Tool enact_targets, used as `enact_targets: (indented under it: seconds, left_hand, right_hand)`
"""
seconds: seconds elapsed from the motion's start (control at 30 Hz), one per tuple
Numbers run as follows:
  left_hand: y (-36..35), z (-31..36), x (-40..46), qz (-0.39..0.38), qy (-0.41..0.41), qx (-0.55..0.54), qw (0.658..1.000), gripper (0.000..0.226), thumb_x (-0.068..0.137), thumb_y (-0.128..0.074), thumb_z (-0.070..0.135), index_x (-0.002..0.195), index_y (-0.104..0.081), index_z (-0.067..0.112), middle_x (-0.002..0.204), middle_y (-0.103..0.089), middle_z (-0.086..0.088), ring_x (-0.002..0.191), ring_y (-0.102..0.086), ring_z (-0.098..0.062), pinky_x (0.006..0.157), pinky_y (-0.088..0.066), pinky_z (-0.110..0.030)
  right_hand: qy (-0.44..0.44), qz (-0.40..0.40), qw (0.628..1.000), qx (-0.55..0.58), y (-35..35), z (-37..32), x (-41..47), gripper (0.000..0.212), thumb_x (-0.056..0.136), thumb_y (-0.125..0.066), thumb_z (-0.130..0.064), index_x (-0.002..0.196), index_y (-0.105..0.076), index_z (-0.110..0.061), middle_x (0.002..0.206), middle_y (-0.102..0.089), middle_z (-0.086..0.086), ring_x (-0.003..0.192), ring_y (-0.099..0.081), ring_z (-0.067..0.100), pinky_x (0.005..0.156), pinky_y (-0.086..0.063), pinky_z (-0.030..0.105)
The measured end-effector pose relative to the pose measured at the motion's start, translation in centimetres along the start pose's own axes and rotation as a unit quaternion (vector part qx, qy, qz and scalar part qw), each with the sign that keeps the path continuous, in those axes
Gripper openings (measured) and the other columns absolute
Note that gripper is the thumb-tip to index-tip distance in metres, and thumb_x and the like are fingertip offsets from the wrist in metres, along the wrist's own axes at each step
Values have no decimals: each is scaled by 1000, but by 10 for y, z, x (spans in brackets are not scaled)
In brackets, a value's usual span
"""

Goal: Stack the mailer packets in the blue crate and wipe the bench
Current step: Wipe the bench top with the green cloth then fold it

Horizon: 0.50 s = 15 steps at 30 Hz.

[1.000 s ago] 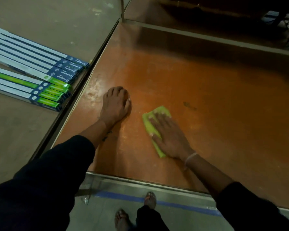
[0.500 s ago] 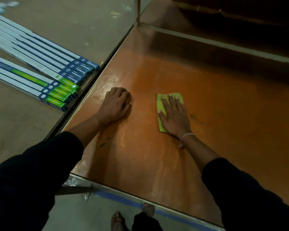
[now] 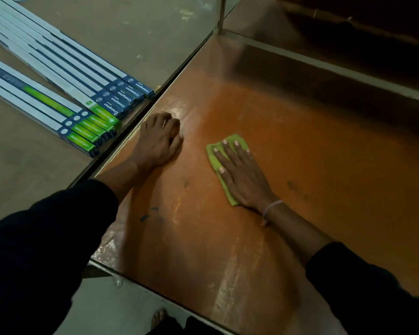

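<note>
The right hand (image 3: 242, 176) lies flat on a green cloth (image 3: 221, 165), fingers straight and spread, pressing it onto the orange bench (image 3: 300, 153); it grips nothing. The cloth sits near the middle of the bench, somewhat toward its left edge, and shows beyond the fingertips and along the thumb side of the hand, reaching back nearly to the wrist. A pale band (image 3: 271, 206) circles the right wrist. The left hand (image 3: 159, 141) rests on the bench close to the left edge, palm down with its fingers curled under, holding nothing; it lies near the cloth but apart from it. Both arms wear dark sleeves. A few dark smudges mark the bench between the two forearms and to the right of the right hand. Beyond the left edge, on a lower brown surface, long flat boxes (image 3: 87, 102) lie side by side in two groups, blue and green ends pointing toward the bench. A foot (image 3: 159, 317) shows below the near edge. No mailer packets or blue crate can be seen.
</note>
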<state>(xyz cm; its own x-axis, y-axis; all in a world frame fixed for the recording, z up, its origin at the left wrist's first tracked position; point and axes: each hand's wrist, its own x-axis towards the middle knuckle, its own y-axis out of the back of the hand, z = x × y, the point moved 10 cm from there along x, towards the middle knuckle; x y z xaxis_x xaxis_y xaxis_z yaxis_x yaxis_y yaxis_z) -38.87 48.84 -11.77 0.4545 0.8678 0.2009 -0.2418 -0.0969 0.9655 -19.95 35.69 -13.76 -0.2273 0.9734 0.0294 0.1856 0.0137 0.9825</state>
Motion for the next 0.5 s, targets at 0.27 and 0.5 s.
enact_targets:
  seconds: [0.27, 0.5]
  left_hand:
    - [-3, -6, 5, 6, 12, -2, 1000, 51, 98, -37, 54, 135, -49, 23, 144, -46, -5, 136, -39, -29, 108, -35, -50]
    - [-3, -8, 7, 14, 10, 2, 1000, 52, 97, -38, 55, 137, -50, 23, 145, -46, -4, 136, -39, -30, 107, -36, -50]
  right_hand:
    - [-217, 31, 976, -9, 10, 112, 106, 59, 102, -15, -50, 159, -16, -32, 168, -8, 0, 154, -5, 28, 124, -4, 46]
    - [-125, 35, 991, -40, 16, 117, 165, 60, 101, -15, -50, 158, -20, -32, 167, -15, 2, 153, -13, 28, 124, -11, 47]
